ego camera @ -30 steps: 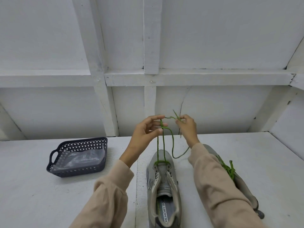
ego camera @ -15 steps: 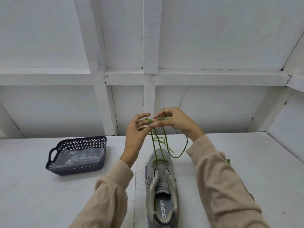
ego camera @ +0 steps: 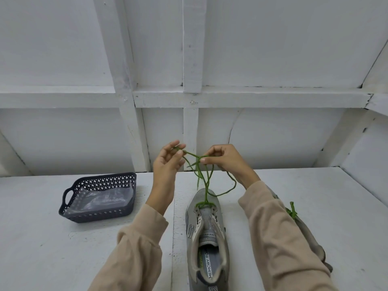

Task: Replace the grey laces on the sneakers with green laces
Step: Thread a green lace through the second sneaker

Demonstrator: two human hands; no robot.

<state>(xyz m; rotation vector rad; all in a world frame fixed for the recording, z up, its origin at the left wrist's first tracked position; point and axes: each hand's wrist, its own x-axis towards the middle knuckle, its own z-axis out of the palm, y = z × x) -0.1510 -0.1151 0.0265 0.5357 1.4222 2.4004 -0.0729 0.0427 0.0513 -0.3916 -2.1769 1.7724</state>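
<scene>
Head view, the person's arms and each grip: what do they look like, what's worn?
Loose beige sleeves cover both arms, the left sleeve and right sleeve creased, each ending in a gathered cuff at the wrist. The left grip and right grip are bare: no gloves or rings show.

- A white strip [ego camera: 210, 267] on the insole [ego camera: 218, 259] of the grey sneaker [ego camera: 206, 225] is showing "MEMORY FOA"; its last letters are lying hidden.

Bright even light, soft faint shadows, wide-angle bending at edges
</scene>
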